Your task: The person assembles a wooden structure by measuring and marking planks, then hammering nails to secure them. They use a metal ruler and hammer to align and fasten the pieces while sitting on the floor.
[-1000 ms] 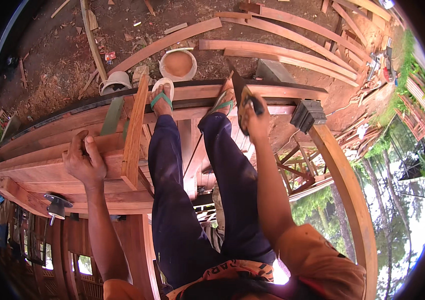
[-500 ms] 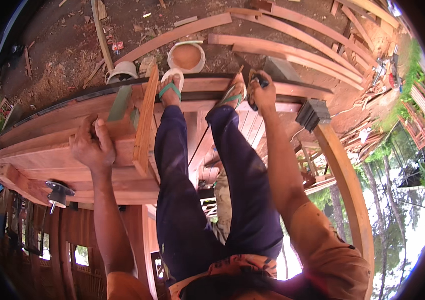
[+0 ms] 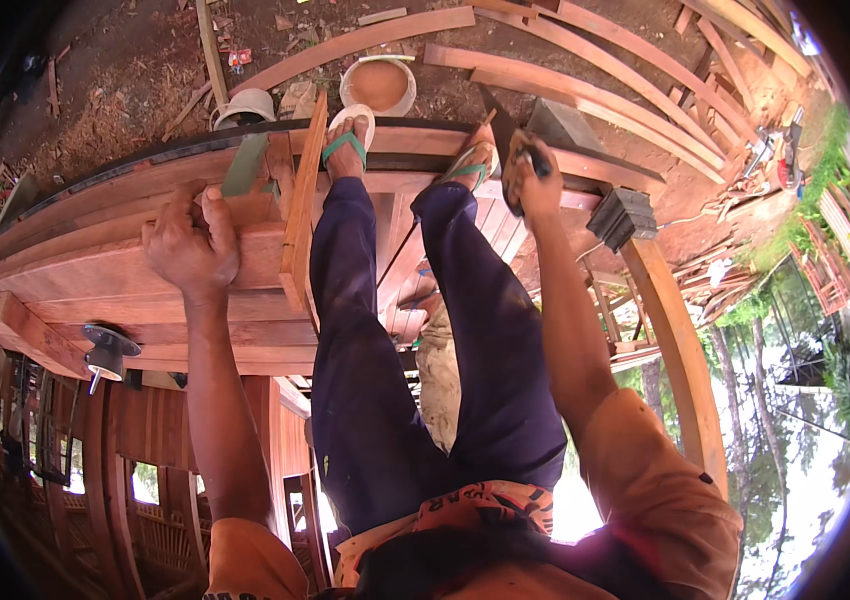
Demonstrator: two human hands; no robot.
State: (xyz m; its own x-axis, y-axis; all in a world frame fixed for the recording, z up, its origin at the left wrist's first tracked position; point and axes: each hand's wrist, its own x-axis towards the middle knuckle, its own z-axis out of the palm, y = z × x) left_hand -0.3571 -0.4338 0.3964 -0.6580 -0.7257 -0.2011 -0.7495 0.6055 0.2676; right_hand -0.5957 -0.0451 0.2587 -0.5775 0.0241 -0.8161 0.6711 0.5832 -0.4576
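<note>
My right hand (image 3: 533, 182) is wrapped round the black handle of a handsaw (image 3: 497, 112), to the right of my right foot. Its dark blade slants away up and to the left; whether the teeth touch any wood cannot be made out. My left hand (image 3: 192, 240) has its fingers curled over the upper edge of a reddish wooden plank (image 3: 125, 262), thumb pointing up. Just right of that hand, a narrow lighter board (image 3: 303, 215) stands across the planks, next to my left leg. A green painted wood piece (image 3: 244, 165) lies beyond the hand.
My feet in green-strapped sandals stand on a timber beam (image 3: 410, 140). Beyond lie a white bucket of brown liquid (image 3: 378, 86) and long curved planks (image 3: 585, 100). A dark stepped block (image 3: 623, 218) tops a wooden post (image 3: 680, 340) at right. A lamp-like fixture (image 3: 108, 352) hangs lower left.
The view has tilted slightly, so the planks and feet appear higher. My right hand and the saw have drawn back a little, and more blade shows. My left hand stays at the plank.
</note>
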